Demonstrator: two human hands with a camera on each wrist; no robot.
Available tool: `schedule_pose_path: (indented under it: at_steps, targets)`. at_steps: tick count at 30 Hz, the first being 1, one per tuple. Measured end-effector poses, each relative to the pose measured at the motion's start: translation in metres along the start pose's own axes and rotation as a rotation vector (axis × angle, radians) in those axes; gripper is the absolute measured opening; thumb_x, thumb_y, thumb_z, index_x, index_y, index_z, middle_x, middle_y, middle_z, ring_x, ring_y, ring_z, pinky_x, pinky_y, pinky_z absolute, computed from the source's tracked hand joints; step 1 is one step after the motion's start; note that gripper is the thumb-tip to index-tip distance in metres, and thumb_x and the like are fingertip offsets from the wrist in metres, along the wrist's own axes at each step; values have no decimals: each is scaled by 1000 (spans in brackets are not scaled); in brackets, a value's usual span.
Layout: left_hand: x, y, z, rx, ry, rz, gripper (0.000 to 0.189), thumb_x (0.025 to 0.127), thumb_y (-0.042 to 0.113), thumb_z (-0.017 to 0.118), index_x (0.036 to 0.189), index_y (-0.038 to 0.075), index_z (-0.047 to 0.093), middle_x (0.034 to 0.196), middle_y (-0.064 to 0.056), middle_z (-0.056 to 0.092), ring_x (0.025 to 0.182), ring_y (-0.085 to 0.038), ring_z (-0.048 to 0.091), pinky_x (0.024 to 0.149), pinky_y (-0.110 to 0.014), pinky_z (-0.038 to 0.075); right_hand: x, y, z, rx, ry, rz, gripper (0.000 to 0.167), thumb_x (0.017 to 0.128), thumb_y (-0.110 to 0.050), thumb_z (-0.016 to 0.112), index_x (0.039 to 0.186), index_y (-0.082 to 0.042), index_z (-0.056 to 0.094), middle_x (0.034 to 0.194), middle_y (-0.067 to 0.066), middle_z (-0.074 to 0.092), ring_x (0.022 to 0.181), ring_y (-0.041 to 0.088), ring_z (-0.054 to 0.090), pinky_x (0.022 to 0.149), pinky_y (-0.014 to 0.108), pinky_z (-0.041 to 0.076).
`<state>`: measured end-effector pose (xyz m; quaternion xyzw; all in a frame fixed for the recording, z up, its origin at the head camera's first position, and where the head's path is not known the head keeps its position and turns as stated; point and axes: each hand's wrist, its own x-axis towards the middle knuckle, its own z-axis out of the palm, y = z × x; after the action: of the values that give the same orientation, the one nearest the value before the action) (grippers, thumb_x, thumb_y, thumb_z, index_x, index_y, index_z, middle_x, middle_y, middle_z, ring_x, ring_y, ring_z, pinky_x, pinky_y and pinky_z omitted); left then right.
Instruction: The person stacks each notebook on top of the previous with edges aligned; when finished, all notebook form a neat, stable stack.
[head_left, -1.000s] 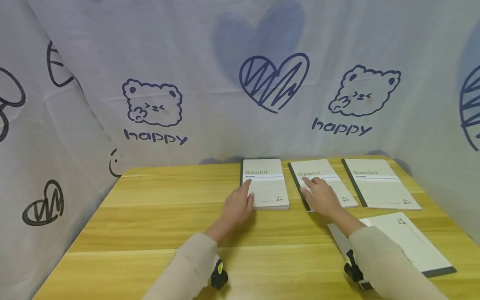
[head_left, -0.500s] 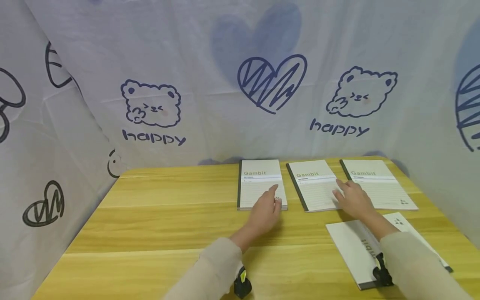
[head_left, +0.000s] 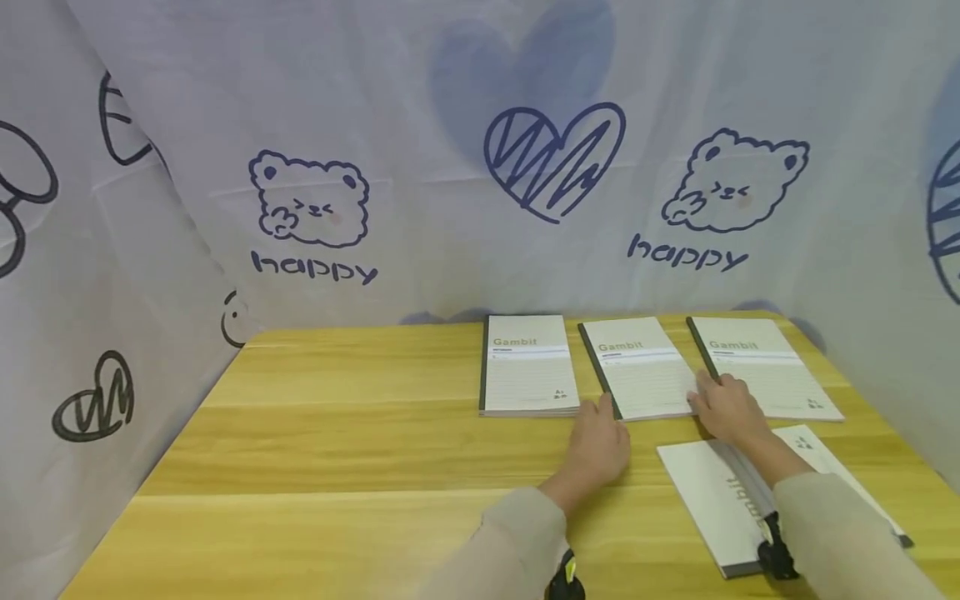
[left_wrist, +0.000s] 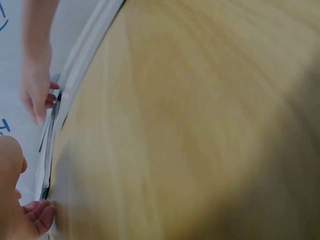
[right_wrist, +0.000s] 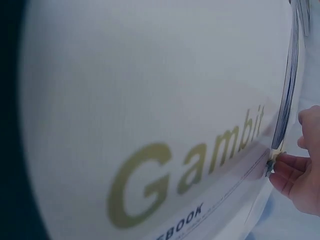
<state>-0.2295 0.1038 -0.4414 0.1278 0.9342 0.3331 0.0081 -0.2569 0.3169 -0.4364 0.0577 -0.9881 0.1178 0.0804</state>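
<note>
- The middle notebook (head_left: 651, 375) lies flat or nearly so on the counter (head_left: 337, 467), 2nd of 3 in the back row; whether its near edge is raised I cannot tell.
- The left hand (head_left: 597, 442) is at its near left corner, by the dark spine; the fingers are bent there, but whether they grip it or only touch it I cannot tell.
- The right hand (head_left: 731, 410) is at its near right corner, where the fingers and thumb look to be pinching the edge.
- Left of the middle notebook lies the left notebook (head_left: 528, 371), its near corner just beside the left fingers; a sideways slip there could knock it askew.
- Right of the middle notebook lies the right notebook (head_left: 776, 367), its spine just beside the right fingers; an outward push could shift it too.
- Nearer the person than the middle notebook, the front notebook (head_left: 697, 479) lies turned, partly under the right sleeve (head_left: 847, 533); a low forearm could drag it.
- If the 2 hands pulled unevenly, the middle notebook would likely twist, or its cover might bend at the pinched corner.
</note>
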Motion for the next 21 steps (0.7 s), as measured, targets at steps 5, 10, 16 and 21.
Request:
schedule_pose_path:
  at_steps: [5, 10, 16, 21]
  targets:
    - [-2, 10, 16, 48, 76, -9, 46, 91, 22, 52, 133, 5, 46, 106, -8, 50, 91, -14, 47, 82, -23, 45, -3, 0, 1, 1, -54, 16, 45, 95, -18, 44, 127, 13, 40, 101, 40, 48, 90, 53, 49, 74, 59, 43]
    - [-4, 14, 23, 171, 111, 4, 42, 90, 26, 54, 128, 9, 51, 121, -9, 53, 107, -18, 49, 92, -26, 42, -3, -3, 3, -11, -123, 22, 52, 97, -25, 43, 132, 14, 37, 113, 43, 45, 99, 55, 49, 78, 59, 44]
    - [-4, 9, 22, 158, 75, -3, 46, 91, 30, 52, 132, 9, 49, 139, -16, 44, 125, -27, 43, 103, -34, 38, -2, -11, 9, -32, -118, -39, 53, 96, -26, 45, 131, 13, 40, 108, 40, 51, 93, 51, 54, 75, 56, 46]
    - [-6, 3, 22, 35, 70, 9, 46, 90, 25, 52, 132, 8, 49, 141, -19, 41, 130, -32, 39, 107, -41, 34, -5, -15, 10, -33, -128, -7, 53, 97, -28, 44, 133, 12, 39, 111, 39, 50, 95, 52, 53, 75, 57, 46]
